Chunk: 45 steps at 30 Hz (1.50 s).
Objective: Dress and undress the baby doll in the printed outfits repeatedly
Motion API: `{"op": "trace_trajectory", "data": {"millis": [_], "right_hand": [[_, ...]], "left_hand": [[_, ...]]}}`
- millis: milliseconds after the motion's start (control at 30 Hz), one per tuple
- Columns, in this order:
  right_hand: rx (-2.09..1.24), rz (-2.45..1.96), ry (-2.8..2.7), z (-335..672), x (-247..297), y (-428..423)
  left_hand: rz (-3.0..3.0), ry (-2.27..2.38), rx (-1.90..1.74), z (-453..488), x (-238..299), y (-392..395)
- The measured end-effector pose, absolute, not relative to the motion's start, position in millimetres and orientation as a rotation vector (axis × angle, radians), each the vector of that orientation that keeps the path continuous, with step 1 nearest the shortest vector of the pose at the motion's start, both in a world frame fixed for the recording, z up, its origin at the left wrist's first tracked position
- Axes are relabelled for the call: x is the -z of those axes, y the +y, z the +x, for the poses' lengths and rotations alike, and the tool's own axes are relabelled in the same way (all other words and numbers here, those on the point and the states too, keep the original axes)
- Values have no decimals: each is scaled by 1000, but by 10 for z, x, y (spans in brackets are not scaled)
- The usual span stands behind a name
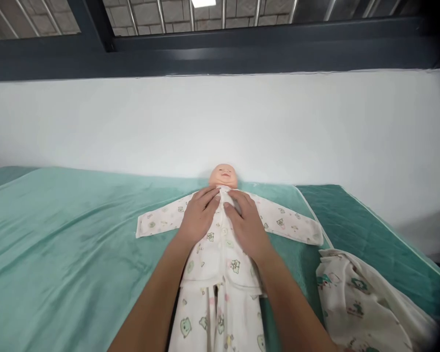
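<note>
A baby doll [224, 177] lies on its back, its bald head close to the wall. It wears a white buttoned baby shirt [224, 244] printed with small animals, its long sleeves spread out to both sides. Matching white trousers [194, 318] cover the legs. My left hand [201, 215] rests flat on the left of the chest, fingers pointing to the collar. On the other side of the button line lies my right hand [245, 220], its fingers stretched out over the upper chest. The undersides of my fingers are hidden.
Under the doll a light green cloth [77, 234] covers the surface, with a darker green cloth [363, 234] at the right. A crumpled white printed cloth [359, 298] lies at lower right. Behind stand a white wall [132, 127] and a dark window frame [220, 49].
</note>
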State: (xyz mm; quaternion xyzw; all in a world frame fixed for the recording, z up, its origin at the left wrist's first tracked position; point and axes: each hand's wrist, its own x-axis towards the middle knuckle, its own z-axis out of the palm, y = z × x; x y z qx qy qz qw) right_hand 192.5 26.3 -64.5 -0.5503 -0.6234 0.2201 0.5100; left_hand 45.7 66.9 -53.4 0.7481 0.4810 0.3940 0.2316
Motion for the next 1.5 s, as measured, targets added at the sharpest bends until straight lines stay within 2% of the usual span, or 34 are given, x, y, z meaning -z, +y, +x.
{"op": "trace_trajectory", "data": {"millis": [700, 1500], "right_hand": [[-452, -1447, -1664, 1931, 683, 319], [-519, -1528, -1662, 1923, 598, 275]], "left_hand": [[2074, 1311, -1043, 467, 556, 649], [2063, 1303, -1041, 475, 532, 644]]}}
